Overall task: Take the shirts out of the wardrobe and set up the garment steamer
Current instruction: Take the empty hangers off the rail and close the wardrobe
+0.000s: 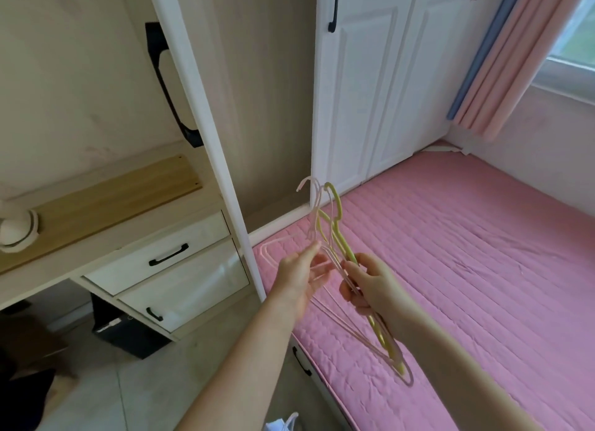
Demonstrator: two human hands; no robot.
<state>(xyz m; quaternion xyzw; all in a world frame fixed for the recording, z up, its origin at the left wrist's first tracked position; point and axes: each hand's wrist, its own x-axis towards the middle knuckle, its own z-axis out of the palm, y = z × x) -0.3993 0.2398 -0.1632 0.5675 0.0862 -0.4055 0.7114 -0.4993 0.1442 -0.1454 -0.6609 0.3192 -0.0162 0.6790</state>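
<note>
A: What is the right hand (370, 285) doing?

B: Its fingers are curled round a bundle of empty hangers — a yellow-green hanger (343, 237) and some pale pink hangers (314, 202) — clamped about the middle of the bundle. The hooks stand up above the hand and the shoulders hang down below it, past the wrist.

A: And the left hand (302, 273)?

B: Just beside the right one, on its left. The fingers are nearly straight and apart, the fingertips (317, 247) touching the thin pink wires of the bundle. Whether it pinches one I cannot tell — the wires blur into the fingers.

A: Where is the wardrobe?

B: Beyond both hands. The open wardrobe door (206, 115) stands edge-on up and to the left of the left hand, with a black handle (167, 86) on it; the shut white doors (380, 83) rise above the right hand.

A: Under the hands?

B: A pink quilted mattress (483, 253), spreading off to the right. Left of the left hand sits a desk with drawers (167, 263).
</note>
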